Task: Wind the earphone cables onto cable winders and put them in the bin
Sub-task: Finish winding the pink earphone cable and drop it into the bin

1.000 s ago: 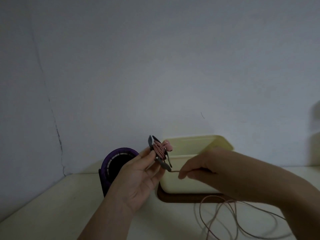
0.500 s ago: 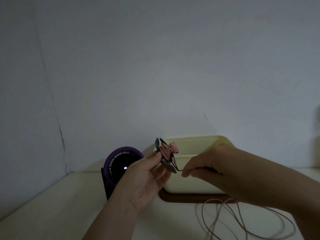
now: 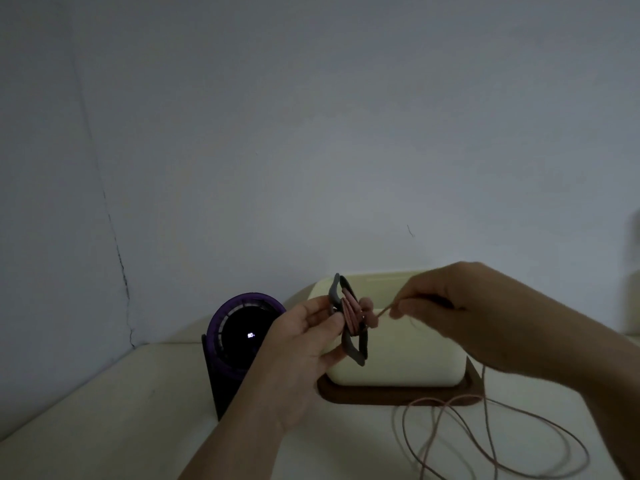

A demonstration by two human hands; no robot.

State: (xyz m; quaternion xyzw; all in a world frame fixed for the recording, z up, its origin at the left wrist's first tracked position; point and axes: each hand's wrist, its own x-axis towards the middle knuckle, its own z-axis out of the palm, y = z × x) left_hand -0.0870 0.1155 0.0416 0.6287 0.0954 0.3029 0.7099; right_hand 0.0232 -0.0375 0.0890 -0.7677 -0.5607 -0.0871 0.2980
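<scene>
Since half a second ago the right grip [image 3: 446, 303] has risen. It was pulling the cable off the winder's lower tip, and now it draws it from the winder's waist, up and to the right.

Farthest left, a purple round device [image 3: 242, 332] stands on the tabletop [image 3: 104, 410] with a small light on its dark face. Just right of it, the left grip [image 3: 301, 344] holds the grey cable winder [image 3: 346, 327], thumb and fingers curled round its left side. The winder stands nearly upright and edge-on to me, long axis top to bottom. Pink turns already sit round its middle.

From those turns a short taut strand of the earphone cable [image 3: 383, 310] runs to the right grip, which pinches it between thumb and fingertips. Behind both sits the cream bin [image 3: 398, 362] on a brown tray [image 3: 398, 398]. The rest of the cable lies in loose loops on the tabletop at the lower right.

As I read it, the strand leaves the winder crosswise to its long axis, which is what another wrap needs. The right grip is nearer the free cable, so it should do the circling while the left keeps the winder steady. Plenty of slack remains to wind.
</scene>
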